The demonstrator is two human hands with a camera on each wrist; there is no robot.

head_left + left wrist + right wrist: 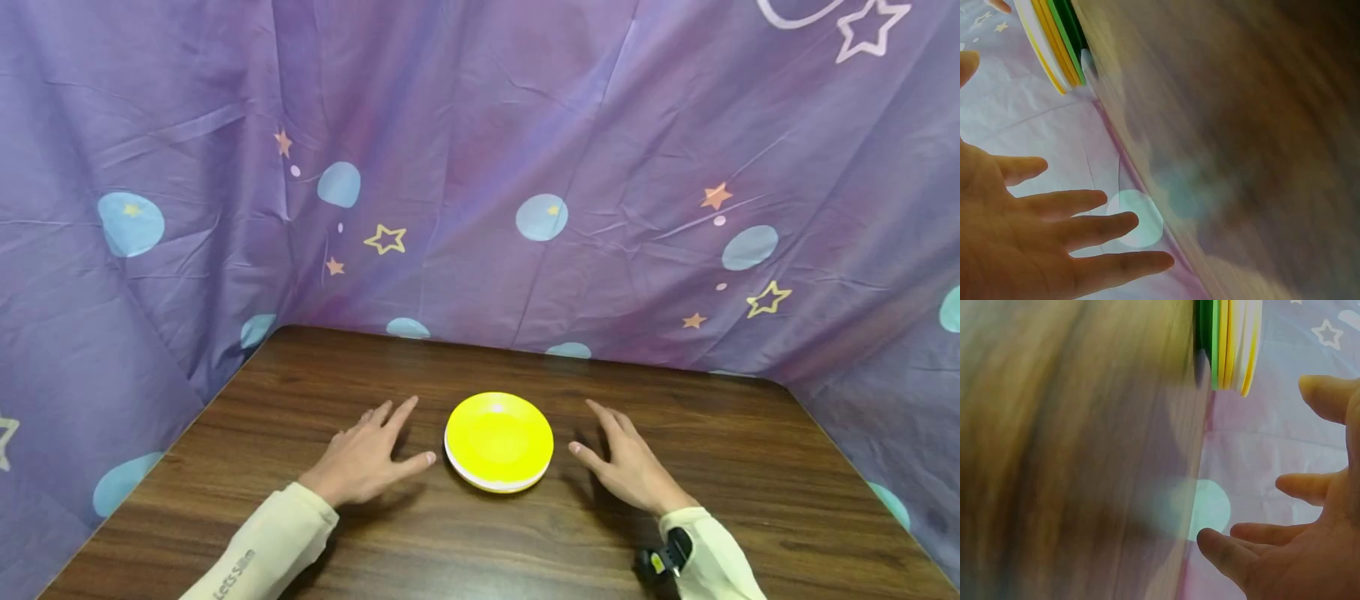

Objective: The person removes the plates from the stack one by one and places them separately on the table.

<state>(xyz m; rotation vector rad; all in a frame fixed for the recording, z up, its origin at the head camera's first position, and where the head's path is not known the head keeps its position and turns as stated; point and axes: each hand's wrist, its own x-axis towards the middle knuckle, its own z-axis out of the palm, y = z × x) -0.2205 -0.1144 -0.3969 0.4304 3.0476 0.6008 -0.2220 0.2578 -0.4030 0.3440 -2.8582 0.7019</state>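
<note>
A stack of round plates (498, 439) sits on the table, a bright yellow one on top and a white rim under it. From the side, the left wrist view shows the stack (1057, 44) with yellow, white, orange and green edges. To its left is my left hand (367, 458), fingers spread and straight, apart from the plates. My right hand (626, 462) hovers on the other side, fingers extended, also not touching them. Both wrist views show the palms, left hand (1035, 231) and right hand (1316, 544), holding nothing.
The brown wooden table (480, 550) reaches back to a purple curtain (465, 150) printed with stars and blue dots. The curtain also hangs along the left and right sides. A black strapped device (663, 558) is on the right wrist.
</note>
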